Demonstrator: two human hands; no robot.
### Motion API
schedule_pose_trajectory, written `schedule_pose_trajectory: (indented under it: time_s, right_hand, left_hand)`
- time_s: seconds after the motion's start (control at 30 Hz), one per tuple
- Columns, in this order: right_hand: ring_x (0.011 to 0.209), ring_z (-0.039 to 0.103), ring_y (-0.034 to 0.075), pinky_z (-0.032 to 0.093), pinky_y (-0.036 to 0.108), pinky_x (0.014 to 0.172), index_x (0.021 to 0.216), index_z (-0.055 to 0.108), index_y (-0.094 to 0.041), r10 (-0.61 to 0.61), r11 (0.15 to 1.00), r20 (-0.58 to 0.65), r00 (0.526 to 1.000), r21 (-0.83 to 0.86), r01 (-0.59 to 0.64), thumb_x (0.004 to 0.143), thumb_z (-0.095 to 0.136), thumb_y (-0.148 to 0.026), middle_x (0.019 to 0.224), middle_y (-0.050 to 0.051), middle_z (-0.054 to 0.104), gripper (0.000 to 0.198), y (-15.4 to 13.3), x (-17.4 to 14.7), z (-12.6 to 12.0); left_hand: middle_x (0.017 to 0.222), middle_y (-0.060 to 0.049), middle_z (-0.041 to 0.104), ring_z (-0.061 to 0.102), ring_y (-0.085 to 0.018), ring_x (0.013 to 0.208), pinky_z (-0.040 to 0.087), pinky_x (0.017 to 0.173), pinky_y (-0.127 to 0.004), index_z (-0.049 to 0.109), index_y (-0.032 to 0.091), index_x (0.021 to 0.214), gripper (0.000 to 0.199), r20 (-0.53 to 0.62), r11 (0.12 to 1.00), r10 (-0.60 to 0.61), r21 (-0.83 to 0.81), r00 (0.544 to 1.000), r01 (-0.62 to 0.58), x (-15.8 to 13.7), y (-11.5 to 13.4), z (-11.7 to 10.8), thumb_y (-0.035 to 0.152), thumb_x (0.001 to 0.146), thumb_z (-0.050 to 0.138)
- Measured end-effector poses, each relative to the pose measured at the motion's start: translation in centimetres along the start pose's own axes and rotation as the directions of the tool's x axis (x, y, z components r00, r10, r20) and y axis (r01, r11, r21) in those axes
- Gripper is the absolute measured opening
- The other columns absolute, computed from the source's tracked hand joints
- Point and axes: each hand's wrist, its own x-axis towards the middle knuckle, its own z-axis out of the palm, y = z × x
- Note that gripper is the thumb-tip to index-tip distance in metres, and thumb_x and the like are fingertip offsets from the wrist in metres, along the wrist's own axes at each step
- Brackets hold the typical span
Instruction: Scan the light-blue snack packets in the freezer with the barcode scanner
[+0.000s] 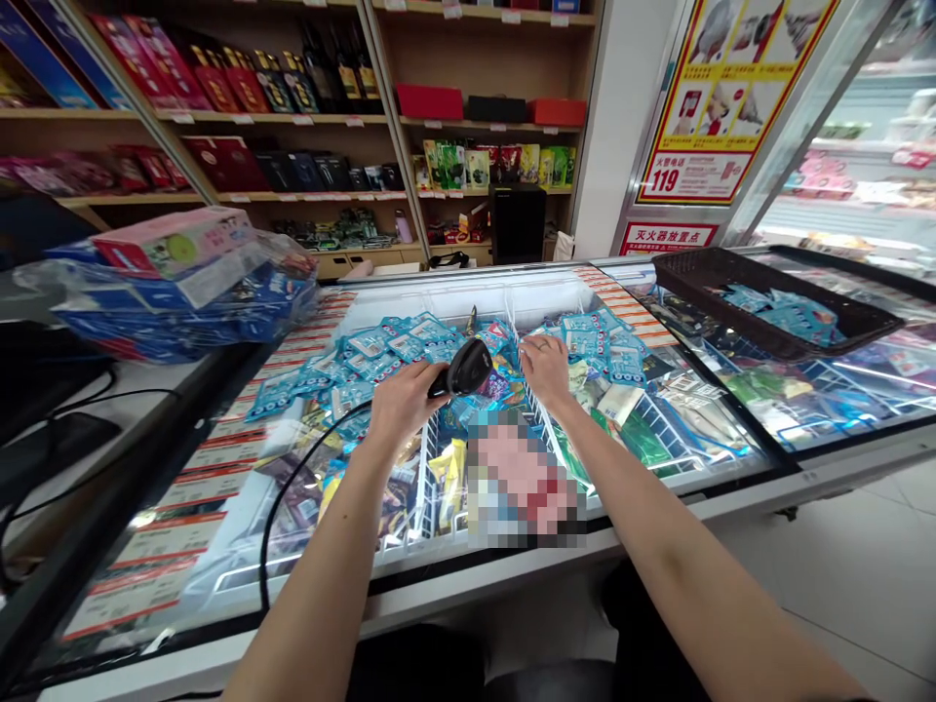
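My left hand (401, 405) is wrapped around the handle of a black barcode scanner (469, 367), whose head points to the right. From the handle a black cable (289, 478) loops down to the left. My right hand (545, 369), with a ring on one finger, is curled among small blue packets (585, 336); whatever its fingertips pinch is too small to make out. More blue packets (399, 341) lie spread beyond and to the left of the scanner, above a chest freezer (512, 570). Under its glass, white wire baskets (425, 478) hold bagged goods.
A dark brown tray (731, 302) with several blue packets stands on the freezer at the right. Plastic-wrapped blue boxes (182, 307) with a pink box (175, 239) on top sit at the left. Behind are wooden shelves (285, 117) of bottles. A pixelated patch covers the front middle.
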Motion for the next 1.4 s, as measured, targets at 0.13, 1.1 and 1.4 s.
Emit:
schedule_pose_trajectory:
  time_s: [0.13,1.1,1.4]
  right_hand:
    - [0.119,0.042,0.021,0.027,0.042,0.103,0.116,0.058,-0.024,-0.208,0.978,0.171,0.963,0.026,0.207,0.09,0.039,-0.026,0.12,0.003,0.058,0.032,-1.2,-0.1,-0.5]
    - [0.11,0.046,0.022,0.036,0.037,0.094,0.128,0.049,-0.025,-0.363,0.901,0.472,0.803,-0.042,0.432,0.088,0.042,-0.016,0.123,0.003,0.056,0.042,-3.2,2.5,1.3]
    - [0.106,0.052,0.019,0.04,0.032,0.092,0.121,0.055,-0.021,-0.079,0.994,0.352,0.933,-0.045,0.101,0.093,0.035,-0.039,0.115,0.007,0.058,0.039,-1.9,0.8,-0.9]
  left_hand:
    - [0.102,-0.007,0.063,0.057,-0.023,0.096,0.042,0.068,-0.031,0.052,0.025,0.117,0.039,0.007,1.0,0.012,-0.001,1.0,-0.012,-1.0,-0.3,-0.4,0.04,0.081,0.049]
    - [0.102,-0.008,0.062,0.057,-0.024,0.095,0.043,0.074,-0.034,0.05,0.025,0.116,0.041,0.058,0.997,0.055,-0.052,0.997,-0.052,-3.3,-1.4,0.5,0.036,0.077,0.057]
    - [0.099,-0.006,0.063,0.058,-0.023,0.091,0.041,0.066,-0.031,0.053,0.025,0.114,0.037,0.04,0.997,0.021,-0.069,0.999,-0.018,-3.3,-0.3,0.2,0.04,0.08,0.052]
